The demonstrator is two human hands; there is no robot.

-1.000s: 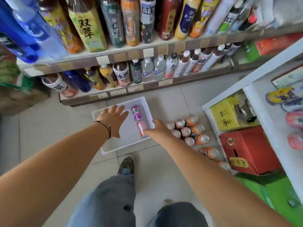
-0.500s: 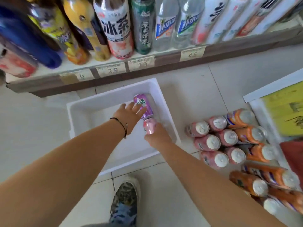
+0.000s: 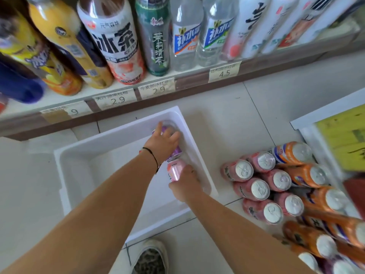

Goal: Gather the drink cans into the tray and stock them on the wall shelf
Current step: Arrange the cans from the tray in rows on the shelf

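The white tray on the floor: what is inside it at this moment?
Inside the white tray lie two cans on their sides: a purple can under the left hand and a pink can gripped by the right hand. The hands and forearms cover part of the tray floor.

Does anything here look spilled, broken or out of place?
Nothing looks spilled or damaged. The only unusual thing is the cluster of pink and orange cans standing on the floor beside the white tray, not shelved. Two cans lie in the tray, the purple can and the pink can, under the hands.
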